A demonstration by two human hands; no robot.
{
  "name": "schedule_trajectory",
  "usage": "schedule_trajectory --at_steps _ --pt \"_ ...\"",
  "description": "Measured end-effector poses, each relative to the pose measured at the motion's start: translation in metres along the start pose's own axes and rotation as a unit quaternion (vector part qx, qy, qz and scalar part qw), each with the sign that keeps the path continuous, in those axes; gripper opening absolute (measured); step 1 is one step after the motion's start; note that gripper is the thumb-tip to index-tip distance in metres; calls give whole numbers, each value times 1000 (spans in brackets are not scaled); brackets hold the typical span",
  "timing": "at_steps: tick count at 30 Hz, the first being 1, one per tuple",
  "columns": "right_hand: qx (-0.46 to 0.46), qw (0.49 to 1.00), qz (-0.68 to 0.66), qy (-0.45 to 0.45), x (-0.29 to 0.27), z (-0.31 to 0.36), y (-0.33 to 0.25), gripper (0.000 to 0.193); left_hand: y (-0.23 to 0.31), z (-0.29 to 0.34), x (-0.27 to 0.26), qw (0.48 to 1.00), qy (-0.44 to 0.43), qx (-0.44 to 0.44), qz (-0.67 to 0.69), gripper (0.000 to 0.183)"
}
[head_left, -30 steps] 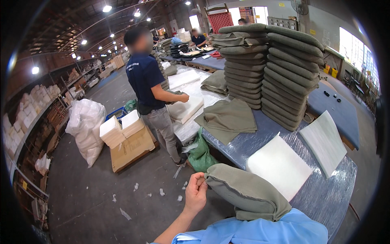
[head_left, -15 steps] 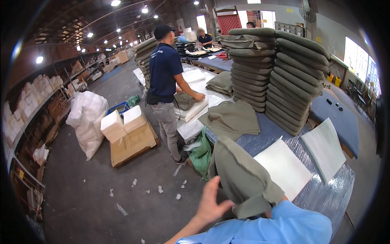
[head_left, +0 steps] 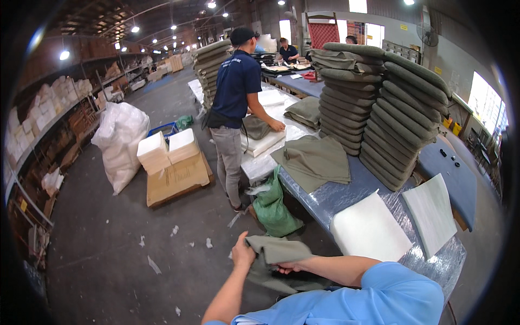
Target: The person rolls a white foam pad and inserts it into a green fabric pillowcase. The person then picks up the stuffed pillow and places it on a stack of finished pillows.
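A grey-green fabric cover hangs between my hands in front of me, off the near left side of the table. My left hand is closed on its upper left edge. My right hand grips the same cover lower down at its right, some fingers hidden by a fold. On the plastic-wrapped blue table to my right lies a white foam pad. Beyond it rests another white pad. Farther along is a loose pile of grey-green covers.
Two tall stacks of covered cushions stand on the table. A co-worker in dark blue handles a cover at the table's far left. A green sack sits by the table. A cardboard box and white bag stand on the floor.
The cover has come down and left, away from over the table edge. My left hand, open and apart before, now grips it; my right hand has come into sight. The view has shifted slightly.
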State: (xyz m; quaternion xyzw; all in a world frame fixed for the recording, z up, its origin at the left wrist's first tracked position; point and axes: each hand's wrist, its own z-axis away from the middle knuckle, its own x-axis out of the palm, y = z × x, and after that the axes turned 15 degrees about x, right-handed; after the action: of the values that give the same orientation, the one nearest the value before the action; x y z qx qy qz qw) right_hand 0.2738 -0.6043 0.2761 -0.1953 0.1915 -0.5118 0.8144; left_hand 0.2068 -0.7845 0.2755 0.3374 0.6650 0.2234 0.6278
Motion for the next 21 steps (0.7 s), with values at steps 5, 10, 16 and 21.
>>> schedule_trajectory --at_steps 5,10,16,21 --pt "-195 953 -223 -64 -81 57 -31 15 -123 8 -15 973 -118 -185 77 72" --pt "-281 814 -481 -164 -73 57 -32 36 -100 -28 -10 919 -45 -152 361 104" --pt "-317 785 -512 -146 -37 46 -43 28 -66 22 13 916 10 -248 314 73" --pt "-313 867 -375 -97 8 36 -53 12 -22 40 91 634 -190 -275 697 75"
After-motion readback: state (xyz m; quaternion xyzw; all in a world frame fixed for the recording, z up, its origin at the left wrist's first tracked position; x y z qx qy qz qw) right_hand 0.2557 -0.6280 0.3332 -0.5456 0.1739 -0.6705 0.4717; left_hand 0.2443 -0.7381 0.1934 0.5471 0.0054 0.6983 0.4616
